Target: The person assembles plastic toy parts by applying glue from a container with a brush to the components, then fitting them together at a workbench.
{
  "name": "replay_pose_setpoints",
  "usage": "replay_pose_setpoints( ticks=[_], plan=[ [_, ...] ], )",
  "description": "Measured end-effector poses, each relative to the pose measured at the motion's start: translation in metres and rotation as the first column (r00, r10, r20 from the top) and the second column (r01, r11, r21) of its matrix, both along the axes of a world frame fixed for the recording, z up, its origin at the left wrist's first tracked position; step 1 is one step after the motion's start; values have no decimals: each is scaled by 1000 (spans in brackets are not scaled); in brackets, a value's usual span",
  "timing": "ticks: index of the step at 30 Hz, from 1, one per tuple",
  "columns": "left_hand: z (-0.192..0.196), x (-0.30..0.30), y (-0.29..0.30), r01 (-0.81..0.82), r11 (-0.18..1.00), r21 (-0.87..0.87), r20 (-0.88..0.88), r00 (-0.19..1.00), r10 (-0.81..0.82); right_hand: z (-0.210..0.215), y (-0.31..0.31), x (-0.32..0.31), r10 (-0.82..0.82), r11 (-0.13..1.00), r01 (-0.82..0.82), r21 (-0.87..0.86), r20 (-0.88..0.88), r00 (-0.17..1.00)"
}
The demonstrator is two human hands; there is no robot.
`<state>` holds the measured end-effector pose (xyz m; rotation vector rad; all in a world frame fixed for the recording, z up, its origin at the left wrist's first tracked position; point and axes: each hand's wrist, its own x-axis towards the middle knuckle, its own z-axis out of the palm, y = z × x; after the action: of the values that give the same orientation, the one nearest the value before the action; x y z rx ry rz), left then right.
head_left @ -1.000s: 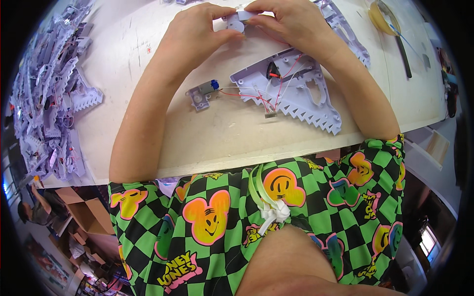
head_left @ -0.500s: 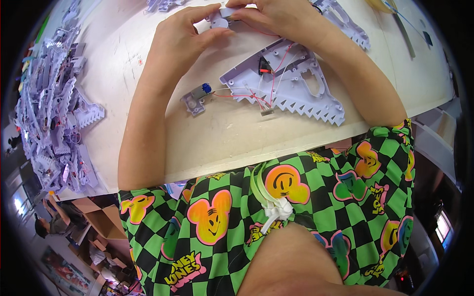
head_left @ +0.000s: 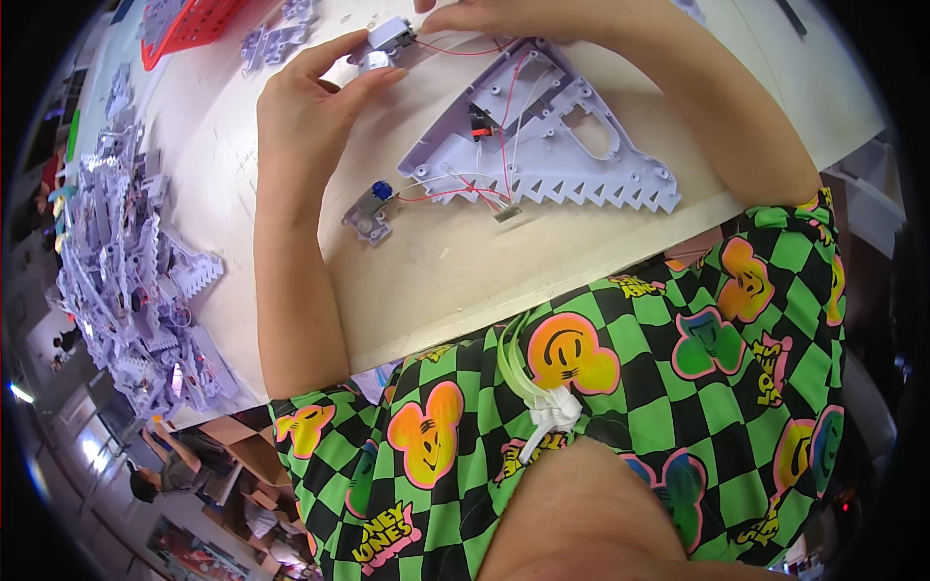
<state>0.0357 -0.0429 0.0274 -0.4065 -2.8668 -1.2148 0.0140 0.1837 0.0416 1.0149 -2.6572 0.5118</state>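
My left hand pinches a small pale lavender plastic piece with a motor between thumb and forefinger. Red wire runs from this motor to a large triangular lavender shell half with a toothed edge. My right hand is just right of the motor, its visible fingers apart and part of it cut off by the upper edge. Inside the shell sit a black-and-red part and thin red and white wires. A second motor piece with a blue end lies left of the shell, joined by wires.
A heap of lavender shell parts covers the left of the table. At the upper left stand a red basket and several loose lavender pieces. Cardboard boxes and another person are beyond the left edge.
My right hand has come away from the motor piece, moving right and up. My left hand keeps the piece and has shifted left. The view has moved, bringing in the red basket.
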Motion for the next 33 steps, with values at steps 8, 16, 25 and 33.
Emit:
replay_pose_setpoints(
  ticks=[8,16,25,33],
  plan=[
    [1,0,-4,-42,995,-94,18,999,44,-16,-13,-4,14,993,-7,116,-55,998],
    [0,0,-3,-42,998,-46,42,998,44,-21,-16,-7,29,997,-26,-67,34,999],
    [-4,-5,-11,37,995,-94,-43,998,-42,-18,-20,-8,-32,982,50,-180,100,994],
    [0,-5,-8,8,996,-84,0,1000,-8,-2,-24,4,58,953,-39,301,-54,997]
  ],
)
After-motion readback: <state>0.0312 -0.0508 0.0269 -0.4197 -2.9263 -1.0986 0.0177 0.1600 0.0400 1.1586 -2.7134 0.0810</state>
